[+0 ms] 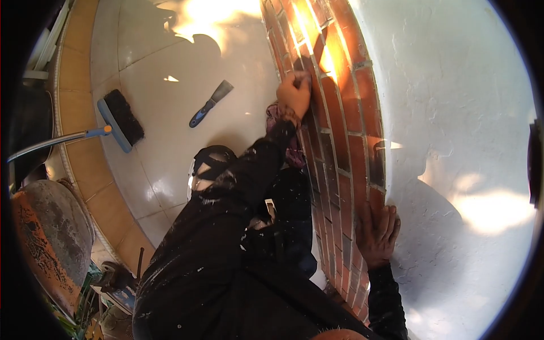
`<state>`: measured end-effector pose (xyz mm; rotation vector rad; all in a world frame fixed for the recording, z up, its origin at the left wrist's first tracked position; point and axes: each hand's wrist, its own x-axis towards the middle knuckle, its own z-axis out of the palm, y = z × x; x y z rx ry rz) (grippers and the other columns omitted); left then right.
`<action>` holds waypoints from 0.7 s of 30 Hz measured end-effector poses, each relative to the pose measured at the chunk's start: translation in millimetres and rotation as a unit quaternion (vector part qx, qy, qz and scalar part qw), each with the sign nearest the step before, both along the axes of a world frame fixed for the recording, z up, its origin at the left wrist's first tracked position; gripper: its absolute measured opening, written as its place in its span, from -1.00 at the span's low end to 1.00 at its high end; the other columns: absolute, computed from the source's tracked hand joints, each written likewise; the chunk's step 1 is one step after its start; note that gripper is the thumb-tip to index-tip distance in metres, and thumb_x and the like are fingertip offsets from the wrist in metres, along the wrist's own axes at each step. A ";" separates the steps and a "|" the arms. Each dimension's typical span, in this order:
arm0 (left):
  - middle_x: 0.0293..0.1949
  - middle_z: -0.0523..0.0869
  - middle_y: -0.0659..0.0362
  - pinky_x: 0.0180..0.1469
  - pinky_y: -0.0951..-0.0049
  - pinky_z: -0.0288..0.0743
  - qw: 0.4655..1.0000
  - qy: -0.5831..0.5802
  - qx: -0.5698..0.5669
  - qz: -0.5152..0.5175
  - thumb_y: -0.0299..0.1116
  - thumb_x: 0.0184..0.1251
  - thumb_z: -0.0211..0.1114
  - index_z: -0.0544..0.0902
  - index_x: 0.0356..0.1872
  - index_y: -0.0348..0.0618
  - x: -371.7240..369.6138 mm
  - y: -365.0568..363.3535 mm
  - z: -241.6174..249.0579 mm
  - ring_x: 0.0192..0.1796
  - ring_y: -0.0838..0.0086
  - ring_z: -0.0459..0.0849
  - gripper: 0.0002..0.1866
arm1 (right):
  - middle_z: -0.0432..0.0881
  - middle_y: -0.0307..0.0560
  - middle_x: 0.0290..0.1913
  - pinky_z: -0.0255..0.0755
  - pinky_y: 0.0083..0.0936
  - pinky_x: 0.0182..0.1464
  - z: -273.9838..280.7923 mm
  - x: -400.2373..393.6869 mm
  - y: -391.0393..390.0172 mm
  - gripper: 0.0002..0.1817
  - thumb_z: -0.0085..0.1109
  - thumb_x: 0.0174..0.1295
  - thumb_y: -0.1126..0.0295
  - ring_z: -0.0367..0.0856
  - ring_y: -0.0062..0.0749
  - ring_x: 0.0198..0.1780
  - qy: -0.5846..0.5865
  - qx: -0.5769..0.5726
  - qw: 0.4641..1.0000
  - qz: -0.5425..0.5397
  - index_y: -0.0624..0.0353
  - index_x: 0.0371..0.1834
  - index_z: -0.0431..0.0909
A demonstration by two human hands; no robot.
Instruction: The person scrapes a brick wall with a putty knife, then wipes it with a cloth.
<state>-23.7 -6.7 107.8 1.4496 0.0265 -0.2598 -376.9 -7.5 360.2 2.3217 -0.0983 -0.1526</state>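
My left hand [294, 93] is closed against the red brick facing [334, 122] of the low wall, fingers curled at the brick. I cannot tell what it pinches. A dark reddish patterned cloth [294, 157] hangs by that wrist, partly behind the sleeve. Farther down the wall, my right hand [377, 235] lies with fingers extended over the edge where brick meets the white plastered surface [453, 124]. A putty knife [211, 104] with a blue and black handle lies on the tiled floor, left of my left hand.
A blue broom [117, 126] with dark bristles rests on the pale tiles [153, 73], its handle running left. Tan border tiles [79, 119] edge the floor. At lower left stands a worn orange and grey object [54, 238]. A strapped black shoe [212, 161] shows below the knife.
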 end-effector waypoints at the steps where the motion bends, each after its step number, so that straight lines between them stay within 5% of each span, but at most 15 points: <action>1: -0.36 0.84 0.17 -0.18 0.43 0.62 0.999 -0.010 0.004 0.035 -0.40 0.46 0.44 0.82 -0.12 -0.23 15.5 -14.9 -12.7 -0.32 0.51 0.77 -0.87 | 0.35 0.20 0.56 0.37 -0.03 0.53 2.8 -0.4 1.1 -0.51 0.01 0.61 0.11 0.44 0.05 0.58 -0.010 0.005 1.000 0.005 -0.16 0.53 0.60; 4: -0.34 0.83 0.17 -0.16 0.45 0.61 0.995 0.036 -0.064 0.070 -0.40 0.47 0.44 0.81 -0.10 -0.27 -9.9 -5.0 23.3 -0.33 0.51 0.73 -0.85 | 0.35 0.21 0.55 0.38 -0.03 0.53 2.8 -2.7 -0.6 -0.49 0.01 0.60 0.11 0.43 0.05 0.58 -0.006 0.001 1.000 0.006 -0.16 0.56 0.56; 6: -0.22 0.86 -0.03 -0.10 0.21 0.66 0.995 -0.063 -0.026 0.068 -0.35 0.43 0.45 0.78 -0.15 -0.25 -47.9 -0.7 18.6 -0.19 0.19 0.83 -0.84 | 0.35 0.21 0.56 0.39 -0.03 0.53 4.5 2.6 0.0 -0.48 0.01 0.60 0.12 0.42 0.06 0.59 -0.011 0.015 1.000 0.000 -0.15 0.57 0.54; 10: -0.22 0.85 -0.03 -0.06 0.23 0.65 0.999 -0.038 -0.025 0.011 -0.33 0.44 0.45 0.79 -0.12 -0.25 -41.2 1.4 19.3 -0.17 0.22 0.83 -0.81 | 0.31 0.23 0.58 0.34 -0.01 0.56 7.2 -0.5 2.1 -0.43 0.04 0.57 0.17 0.34 0.08 0.64 -0.007 0.050 0.999 -0.005 -0.09 0.63 0.47; 13: -0.31 0.83 0.14 -0.11 0.39 0.62 0.990 0.041 -0.100 0.092 -0.29 0.51 0.45 0.81 -0.08 -0.23 -1.0 -21.5 12.7 -0.26 0.48 0.76 -0.79 | 0.27 0.26 0.62 0.27 0.01 0.61 10.0 -1.5 3.3 -0.40 0.06 0.55 0.22 0.26 0.10 0.69 0.000 0.081 0.996 -0.026 -0.03 0.65 0.42; 15: -0.28 0.84 0.11 -0.10 0.38 0.61 0.989 -0.050 0.007 0.135 -0.29 0.52 0.44 0.81 -0.09 -0.23 -7.3 -30.1 2.8 -0.23 0.47 0.77 -0.80 | 0.25 0.27 0.63 0.24 0.02 0.63 10.0 -3.5 -2.1 -0.39 0.07 0.54 0.23 0.21 0.11 0.71 -0.004 0.092 0.995 -0.024 0.00 0.65 0.41; 21: -0.19 0.87 0.00 0.01 0.27 0.65 0.994 -0.015 -0.040 -0.102 -0.31 0.42 0.48 0.82 -0.06 -0.18 -174.2 45.2 12.3 -0.11 0.26 0.84 -0.80 | 0.19 0.30 0.67 0.12 0.02 0.69 9.3 -4.9 -2.7 -0.37 0.10 0.52 0.27 0.09 0.12 0.75 -0.023 0.135 0.991 -0.009 0.08 0.66 0.37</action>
